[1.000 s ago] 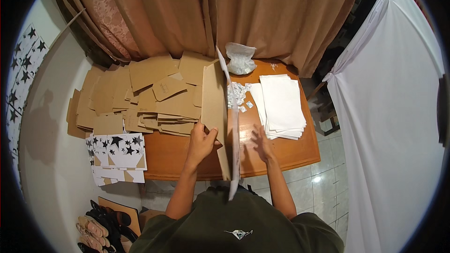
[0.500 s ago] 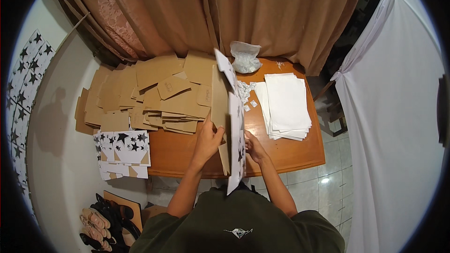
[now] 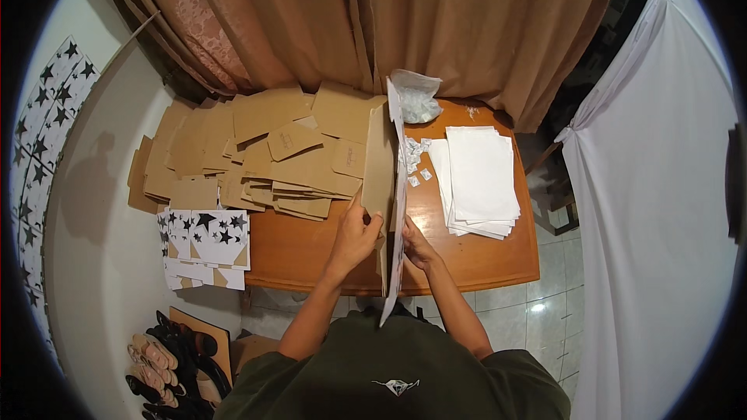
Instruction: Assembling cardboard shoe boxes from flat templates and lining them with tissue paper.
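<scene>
A flat cardboard box blank (image 3: pixel 377 157), plain brown on its left face, stands upright almost edge-on above the table's front edge. Its other face is a white printed panel (image 3: pixel 398 187) with dark star marks, seen very obliquely. Pinching the brown side low down is my left hand (image 3: pixel 357 239), its fingers partly behind the board. My right hand (image 3: pixel 419 245) grips the white side from the right, some fingertips hidden by the panel. To the left lies a big pile of brown cardboard blanks (image 3: pixel 268 157).
On the wooden table (image 3: pixel 311 251) are star-printed blanks (image 3: pixel 206 239) at the front left, white sheets (image 3: pixel 484 179) at right, small white packets (image 3: pixel 412 157) and a clear plastic bag (image 3: pixel 421 103). Shoes (image 3: pixel 159 362) stand lower left. Brown curtains (image 3: pixel 467 23) hang behind.
The blank in my hands has turned more edge-on, so less of the star print shows. It sits slightly further right in view, with both hands still on it.
</scene>
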`<state>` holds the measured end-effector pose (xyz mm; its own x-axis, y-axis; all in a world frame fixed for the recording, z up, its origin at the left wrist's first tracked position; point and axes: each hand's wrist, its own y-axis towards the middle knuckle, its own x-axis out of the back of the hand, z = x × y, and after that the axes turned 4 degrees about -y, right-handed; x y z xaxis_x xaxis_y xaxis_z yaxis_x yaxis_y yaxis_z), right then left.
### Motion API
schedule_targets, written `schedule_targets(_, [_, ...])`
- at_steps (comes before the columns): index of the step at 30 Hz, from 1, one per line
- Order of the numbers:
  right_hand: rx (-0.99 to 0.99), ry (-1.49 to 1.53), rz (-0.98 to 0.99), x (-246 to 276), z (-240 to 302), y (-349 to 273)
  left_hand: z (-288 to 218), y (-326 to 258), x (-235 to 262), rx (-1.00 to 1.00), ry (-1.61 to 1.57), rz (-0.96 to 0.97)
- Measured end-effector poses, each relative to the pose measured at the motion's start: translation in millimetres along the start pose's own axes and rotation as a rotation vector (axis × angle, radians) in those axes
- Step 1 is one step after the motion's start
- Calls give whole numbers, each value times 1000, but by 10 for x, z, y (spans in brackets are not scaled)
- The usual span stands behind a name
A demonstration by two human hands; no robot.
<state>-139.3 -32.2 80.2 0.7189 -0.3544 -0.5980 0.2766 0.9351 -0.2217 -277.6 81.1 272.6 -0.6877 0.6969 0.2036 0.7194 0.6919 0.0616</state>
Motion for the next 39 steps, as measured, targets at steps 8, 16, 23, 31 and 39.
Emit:
schedule_targets(8, [28, -44, -64, -168, 143, 116, 47, 29, 92, -77, -10, -63])
schedule_targets(16, [-4, -65, 21, -276, 59, 90, 296, 49, 129, -140, -20, -40])
schedule_targets(23, [97, -145, -63, -192, 176, 74, 252, 116, 291, -85, 26, -56])
schedule_targets(31, [77, -6, -250, 2, 471, 80, 506, -80, 543, -56, 133, -51])
schedule_targets(39, [-7, -98, -281, 54, 363, 210, 890, -416, 644, 6, 111, -21])
